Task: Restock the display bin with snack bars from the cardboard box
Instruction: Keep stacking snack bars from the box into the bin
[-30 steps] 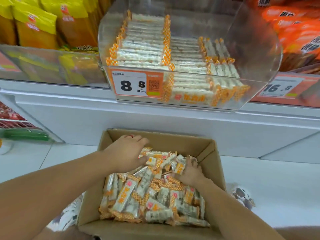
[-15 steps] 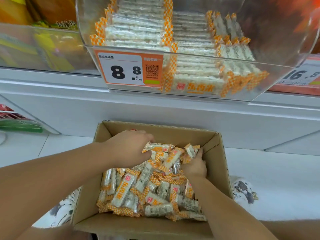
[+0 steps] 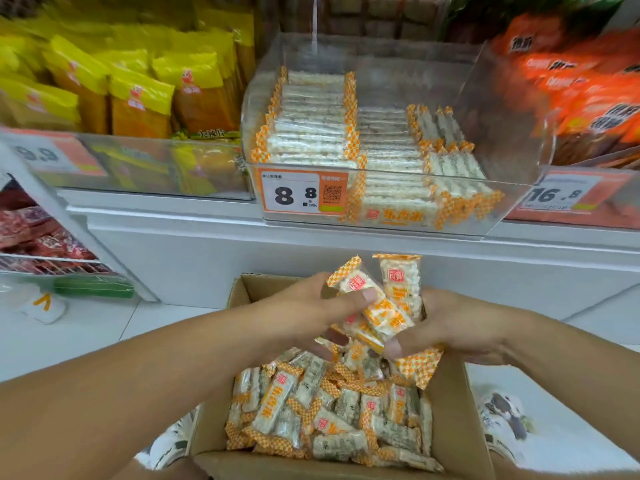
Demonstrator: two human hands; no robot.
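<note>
While both hands, left hand point(image 3: 311, 306) and right hand point(image 3: 450, 323), grip snack bars point(image 3: 381, 306) above the cardboard box point(image 3: 453, 410), the display bin's point(image 3: 502, 109) right side lies bare.

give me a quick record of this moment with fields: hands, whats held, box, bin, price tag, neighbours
left hand: left hand grips the bundle of snack bars from its left side
right hand: right hand cups the same bundle from the right
bundle position: raised above the cardboard box, below the display bin
box: many loose bars lie inside
bin: clear, bars stacked in rows on the left and middle, right part bare
price tag: price tag on the bin front reads 8.8
neighbours: yellow packets to the left, orange packets to the right
</note>
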